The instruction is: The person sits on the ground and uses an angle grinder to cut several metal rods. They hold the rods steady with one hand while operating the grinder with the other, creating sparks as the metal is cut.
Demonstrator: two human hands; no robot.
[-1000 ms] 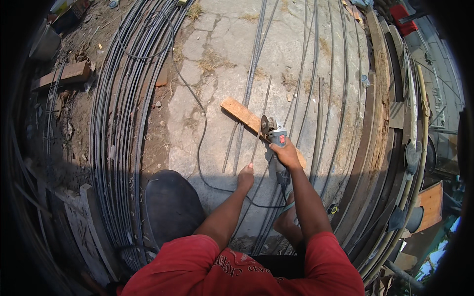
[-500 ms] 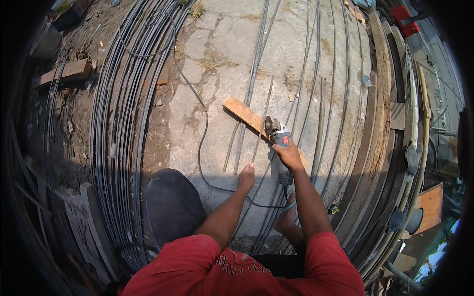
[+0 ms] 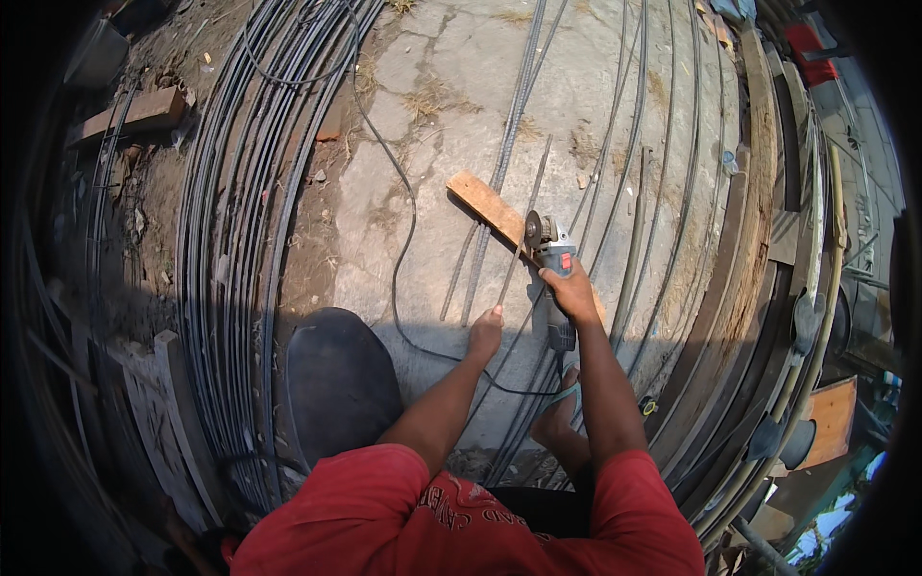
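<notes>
My right hand (image 3: 572,291) is wrapped round the body of a grey angle grinder (image 3: 555,257) with a red switch. The grinder's disc (image 3: 533,228) stands against or right beside a thin steel rod (image 3: 514,274); I cannot tell whether they touch. Closed on the near end of that rod is my left hand (image 3: 486,333). The rod lies slanted across a short wooden plank (image 3: 488,204), its far end reaching past the plank. Beneath the plank run other rebars (image 3: 501,158). From the grinder's rear a black cord (image 3: 413,226) curves left and away over the concrete.
A thick bundle of steel bars (image 3: 252,182) lies at the left, by a dark rounded pad (image 3: 341,389). Further long rods (image 3: 639,182) and wooden beams (image 3: 735,250) line the right. My sandalled foot (image 3: 560,422) is close behind the grinder. A brick-coloured block (image 3: 130,115) sits far left.
The whole view has shifted slightly. Both hands keep their grips, with the grinder's disc still by the rod and the plank in about the same place.
</notes>
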